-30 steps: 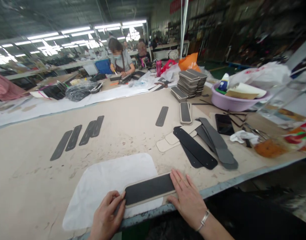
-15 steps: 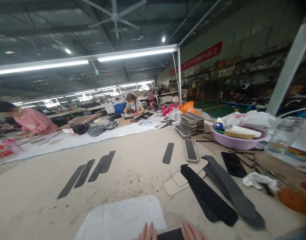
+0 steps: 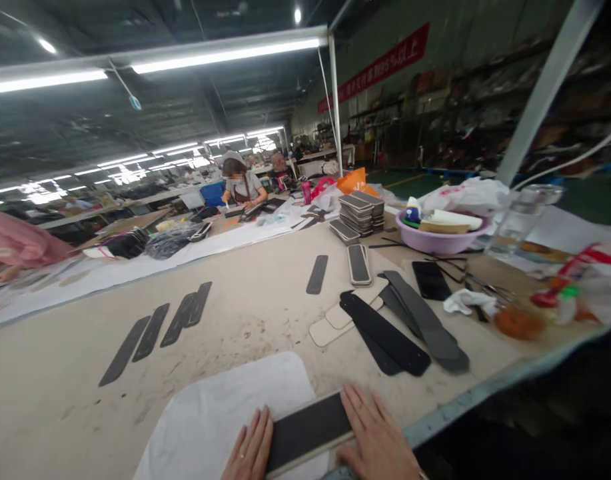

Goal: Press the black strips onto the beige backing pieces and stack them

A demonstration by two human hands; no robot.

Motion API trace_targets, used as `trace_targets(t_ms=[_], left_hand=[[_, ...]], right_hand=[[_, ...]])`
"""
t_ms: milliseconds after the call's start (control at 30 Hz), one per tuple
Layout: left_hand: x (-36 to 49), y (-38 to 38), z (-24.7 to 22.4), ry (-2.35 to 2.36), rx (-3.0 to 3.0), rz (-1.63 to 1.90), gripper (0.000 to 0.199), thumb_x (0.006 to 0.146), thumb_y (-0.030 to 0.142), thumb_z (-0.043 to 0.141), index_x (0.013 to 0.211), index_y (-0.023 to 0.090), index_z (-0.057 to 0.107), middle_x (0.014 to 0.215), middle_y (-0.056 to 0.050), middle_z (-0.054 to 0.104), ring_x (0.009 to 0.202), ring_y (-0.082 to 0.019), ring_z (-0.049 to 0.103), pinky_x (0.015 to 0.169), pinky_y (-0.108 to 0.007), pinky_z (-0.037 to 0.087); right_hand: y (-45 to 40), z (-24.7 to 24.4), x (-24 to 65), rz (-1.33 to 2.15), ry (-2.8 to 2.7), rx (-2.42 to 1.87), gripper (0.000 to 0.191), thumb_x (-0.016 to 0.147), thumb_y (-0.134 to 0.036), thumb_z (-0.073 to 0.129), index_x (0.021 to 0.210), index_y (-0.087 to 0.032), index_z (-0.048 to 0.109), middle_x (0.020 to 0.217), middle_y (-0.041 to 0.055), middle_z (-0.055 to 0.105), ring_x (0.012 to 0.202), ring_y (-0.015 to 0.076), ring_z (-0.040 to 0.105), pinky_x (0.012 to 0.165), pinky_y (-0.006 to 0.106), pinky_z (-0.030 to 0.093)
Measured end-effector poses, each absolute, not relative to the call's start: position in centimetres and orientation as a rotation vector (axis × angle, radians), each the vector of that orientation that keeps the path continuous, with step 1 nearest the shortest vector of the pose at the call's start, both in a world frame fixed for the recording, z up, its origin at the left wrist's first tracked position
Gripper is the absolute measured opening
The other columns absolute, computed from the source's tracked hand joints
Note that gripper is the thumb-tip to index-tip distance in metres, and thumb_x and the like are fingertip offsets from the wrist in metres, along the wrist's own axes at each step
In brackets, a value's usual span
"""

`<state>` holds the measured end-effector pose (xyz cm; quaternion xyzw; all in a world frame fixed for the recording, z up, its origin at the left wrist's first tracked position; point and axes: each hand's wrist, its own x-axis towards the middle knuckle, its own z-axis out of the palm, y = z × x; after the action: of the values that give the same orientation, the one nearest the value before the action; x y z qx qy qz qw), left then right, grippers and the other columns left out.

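A dark grey rectangular panel with a beige border (image 3: 310,430) lies at the near edge of the table, partly over a white sheet (image 3: 225,407). My left hand (image 3: 250,447) rests flat at the panel's left end, fingers stretched out. At the right end, my right hand (image 3: 372,430) lies with extended fingers on the panel and its thumb by the near edge. Beyond my right hand are black strips (image 3: 385,333), dark grey strips (image 3: 425,320) and beige rounded pieces (image 3: 330,327). A single grey strip (image 3: 317,275) lies farther off.
Several grey strips (image 3: 150,333) lie at left. Bordered panels are stacked (image 3: 360,213) at the back, near a purple basin (image 3: 440,238). To the right are a phone (image 3: 431,280), a glass jar (image 3: 522,223) and crumpled tissue (image 3: 469,301). A co-worker (image 3: 242,183) sits beyond; another's pink sleeve (image 3: 25,240) shows left.
My view has tilted downward and shifted right, so both hands and the bordered panel show more fully. Both hands stay at the panel's ends.
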<state>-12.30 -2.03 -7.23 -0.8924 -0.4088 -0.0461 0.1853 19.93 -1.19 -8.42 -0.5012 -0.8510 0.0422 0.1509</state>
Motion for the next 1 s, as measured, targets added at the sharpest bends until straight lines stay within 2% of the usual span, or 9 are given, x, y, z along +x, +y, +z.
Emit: trace_targets(t_ms=[67,200,367,533,667,767,833,900,1000], left_hand=[[-12.1,-2.0,-6.7,-1.185,-2.554,-0.125,0.081,0.081,0.035,0.049,0.143,0.012,0.001,0.133,-0.013,0.045,0.118,-0.026,0.049,0.089,-0.033,0.046],[-11.8,-1.8,-5.9,-1.183,-2.582,-0.169,0.076,0.083,0.025,0.047,0.143,0.017,0.001,0.132,-0.010,0.047,0.117,-0.022,0.050,0.089,-0.030,0.047],[-11.8,-1.7,-5.6,-1.206,-2.594,-0.167,0.070,0.087,0.025,0.043,0.143,0.022,0.001,0.134,-0.008,0.045,0.119,-0.022,0.048,0.090,-0.031,0.048],[-11.4,-2.2,-5.9,-1.317,-2.593,-0.186,0.072,0.087,0.026,0.043,0.143,0.021,-0.001,0.137,-0.010,0.040,0.123,-0.024,0.043,0.094,-0.037,0.046],[-10.8,-2.8,-5.5,-1.432,-2.651,-0.195,0.069,0.088,0.025,0.042,0.143,0.020,0.001,0.143,-0.011,0.031,0.128,-0.026,0.035,0.098,-0.042,0.041],[-10.6,-3.3,-4.8,-1.592,-2.755,-0.259,0.065,0.089,0.028,0.042,0.143,0.022,0.007,0.146,-0.010,0.025,0.132,-0.027,0.026,0.104,-0.048,0.032],[-10.7,-3.5,-4.4,-1.753,-2.832,-0.405,0.063,0.088,0.030,0.043,0.143,0.022,0.012,0.147,-0.009,0.022,0.134,-0.027,0.021,0.107,-0.050,0.025],[-10.8,-3.7,-4.0,-1.969,-2.845,-0.698,0.061,0.087,0.032,0.045,0.142,0.023,0.020,0.148,-0.008,0.022,0.135,-0.026,0.020,0.109,-0.047,0.021],[-10.9,-3.7,-3.4,-2.352,-2.627,-1.358,0.053,0.085,0.038,0.048,0.135,0.023,0.037,0.144,-0.007,0.031,0.133,-0.025,0.026,0.111,-0.042,0.019]], right_hand=[[-1.4,-6.4,20.0,0.281,-2.450,-1.486,0.071,0.084,-0.054,0.038,0.140,-0.015,0.020,0.145,0.0103,0.021,0.131,0.0268,0.026,0.106,0.047,0.027],[0.0,-3.8,21.8,0.328,-2.267,-1.650,0.059,0.088,-0.048,0.033,0.136,-0.013,0.035,0.144,0.0098,0.028,0.131,0.0198,0.027,0.106,0.034,0.030],[4.3,-2.9,26.9,-0.013,-2.049,-1.927,0.058,0.084,-0.041,0.044,0.131,-0.006,0.041,0.138,0.0169,0.037,0.128,0.0270,0.030,0.104,0.039,0.031],[6.6,-4.0,29.6,-0.168,-2.066,-2.096,0.043,0.082,-0.030,0.048,0.117,-0.004,0.053,0.117,0.0208,0.056,0.109,0.0267,0.051,0.089,0.037,0.044],[6.6,-3.7,30.0,-0.239,-2.181,-1.992,0.024,0.085,-0.023,0.043,0.095,-0.013,0.063,0.094,0.0131,0.065,0.089,0.0210,0.060,0.078,0.031,0.046],[6.2,-1.9,30.3,-0.270,-2.140,-2.025,0.027,0.086,-0.016,0.036,0.093,-0.016,0.062,0.080,0.0087,0.065,0.070,0.0193,0.061,0.060,0.029,0.044],[5.8,0.1,30.0,-0.371,-2.025,-1.987,0.028,0.086,-0.018,0.036,0.097,-0.016,0.062,0.081,0.0089,0.064,0.070,0.0204,0.061,0.056,0.029,0.042],[5.3,2.5,28.9,-0.386,-1.951,-1.778,0.026,0.087,-0.023,0.040,0.099,-0.016,0.061,0.087,0.0086,0.065,0.074,0.0197,0.061,0.059,0.028,0.044],[4.1,6.0,25.7,-0.020,-2.026,-1.340,0.024,0.087,-0.025,0.043,0.104,-0.016,0.059,0.098,0.0070,0.065,0.085,0.0171,0.061,0.072,0.025,0.046]])
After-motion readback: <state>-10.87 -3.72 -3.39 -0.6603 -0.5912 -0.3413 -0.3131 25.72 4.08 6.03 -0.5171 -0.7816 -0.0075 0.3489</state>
